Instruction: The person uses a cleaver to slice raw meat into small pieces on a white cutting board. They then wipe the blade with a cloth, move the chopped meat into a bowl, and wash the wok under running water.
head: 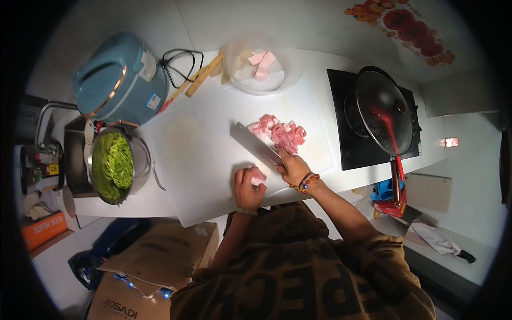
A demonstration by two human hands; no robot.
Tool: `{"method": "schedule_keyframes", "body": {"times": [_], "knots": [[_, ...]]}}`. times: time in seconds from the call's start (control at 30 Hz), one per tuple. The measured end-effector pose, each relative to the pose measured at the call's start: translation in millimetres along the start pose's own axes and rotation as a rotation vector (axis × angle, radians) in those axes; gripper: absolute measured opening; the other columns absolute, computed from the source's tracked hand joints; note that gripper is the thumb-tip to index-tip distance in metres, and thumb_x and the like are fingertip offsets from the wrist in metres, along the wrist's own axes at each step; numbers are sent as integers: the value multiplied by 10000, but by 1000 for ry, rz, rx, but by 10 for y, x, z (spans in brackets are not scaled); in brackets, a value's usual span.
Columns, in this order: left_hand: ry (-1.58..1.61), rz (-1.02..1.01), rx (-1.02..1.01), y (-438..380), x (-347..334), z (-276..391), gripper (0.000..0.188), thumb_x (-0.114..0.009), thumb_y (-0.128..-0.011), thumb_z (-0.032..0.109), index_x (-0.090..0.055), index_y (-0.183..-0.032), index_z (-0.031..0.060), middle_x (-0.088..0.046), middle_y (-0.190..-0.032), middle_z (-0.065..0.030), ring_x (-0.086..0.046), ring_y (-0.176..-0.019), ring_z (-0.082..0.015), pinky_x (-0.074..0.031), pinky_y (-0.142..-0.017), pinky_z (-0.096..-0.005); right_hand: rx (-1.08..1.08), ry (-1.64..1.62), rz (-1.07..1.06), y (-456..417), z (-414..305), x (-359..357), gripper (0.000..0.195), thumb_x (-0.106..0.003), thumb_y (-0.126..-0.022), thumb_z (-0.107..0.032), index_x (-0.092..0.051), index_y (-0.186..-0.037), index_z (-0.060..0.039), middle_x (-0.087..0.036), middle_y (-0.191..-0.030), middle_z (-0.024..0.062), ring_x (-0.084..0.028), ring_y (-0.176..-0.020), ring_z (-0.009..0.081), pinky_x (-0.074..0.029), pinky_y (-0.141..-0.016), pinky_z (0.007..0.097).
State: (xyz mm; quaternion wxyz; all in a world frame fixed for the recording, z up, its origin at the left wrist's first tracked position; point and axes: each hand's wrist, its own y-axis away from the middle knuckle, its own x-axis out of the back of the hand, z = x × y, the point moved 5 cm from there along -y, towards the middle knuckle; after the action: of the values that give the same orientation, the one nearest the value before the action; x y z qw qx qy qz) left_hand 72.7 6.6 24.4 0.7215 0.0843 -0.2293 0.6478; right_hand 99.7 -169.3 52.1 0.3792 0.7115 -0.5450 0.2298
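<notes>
My right hand (295, 169) grips the handle of a cleaver (257, 143), its broad blade slanting to the upper left across a white cutting board (200, 160). Raw meat pieces (282, 133) are heaped along the blade's far right side. A small pale pink chunk of meat (258, 179) sits in the fingers of my left hand (247, 191), low on the board near its front edge. The blade and that chunk are apart. Beyond the heap, a clear plastic bowl (286, 82) has a few pale pink strips (264, 66) in it.
Left of the board stands a metal pot (141, 160) with shredded green vegetable (115, 160), beside a sink (76, 168). A blue rice cooker (120, 84) is behind it. On the right, a lidded pan (386, 114) rests on a black cooktop (344, 152). Cardboard boxes (156, 256) lie below.
</notes>
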Motion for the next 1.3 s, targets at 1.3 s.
{"method": "schedule_keyframes", "body": {"times": [1.3], "knots": [[-131, -274, -53, -215, -411, 22, 364, -814, -720, 135, -589, -984, 22, -545, -984, -168, -550, -934, -374, -481, -787, -473, -443, 70, 270, 1817, -102, 187, 202, -610, -866, -80, -480, -1009, -21, -650, -792, 235, -634, -767, 445, -511, -655, 520]]}}
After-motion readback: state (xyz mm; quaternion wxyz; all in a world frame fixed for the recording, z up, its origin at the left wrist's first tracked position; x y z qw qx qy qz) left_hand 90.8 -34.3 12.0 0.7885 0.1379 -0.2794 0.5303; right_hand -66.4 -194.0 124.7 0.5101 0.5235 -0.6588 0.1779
